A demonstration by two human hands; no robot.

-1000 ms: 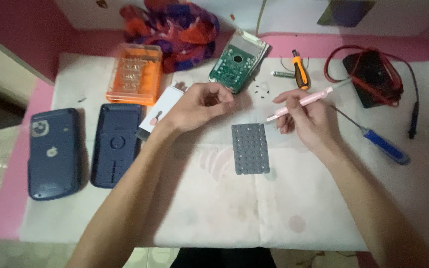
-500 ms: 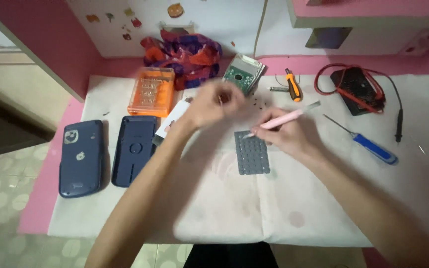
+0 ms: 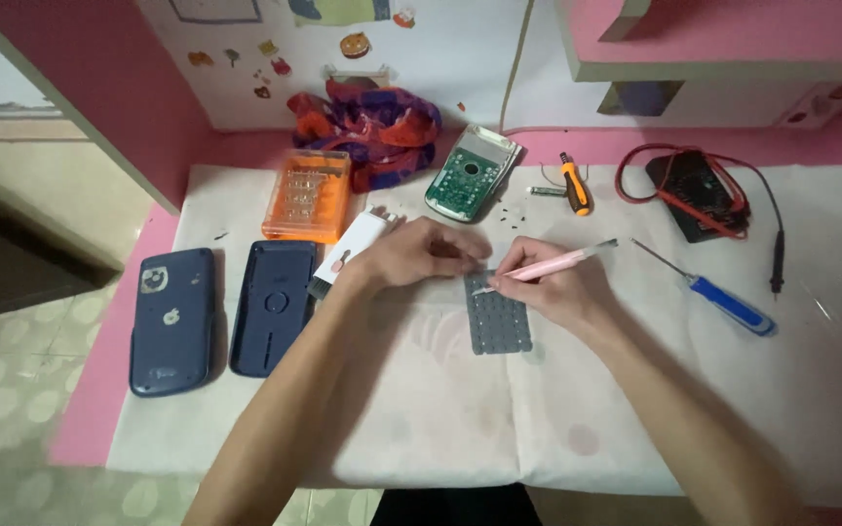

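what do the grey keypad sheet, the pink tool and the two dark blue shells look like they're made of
Grey keypad sheet: probably soft rubber or silicone; matte, lies flat, rows of moulded bumps. Pink tool, held in the right hand: likely plastic handle, smooth, with a thin metal-looking tip. Dark blue shells: seemingly hard moulded plastic, with a slight sheen.

Bare cloth (image 3: pixel 421 419) lies open near; circuit board (image 3: pixel 468 175) and orange case (image 3: pixel 307 195) crowd the far side.

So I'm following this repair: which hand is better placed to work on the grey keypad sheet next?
The right hand: it holds the pink tool with its tip at the top edge of the grey keypad sheet. The left hand has no tool and rests at that top edge, likely steadying it.
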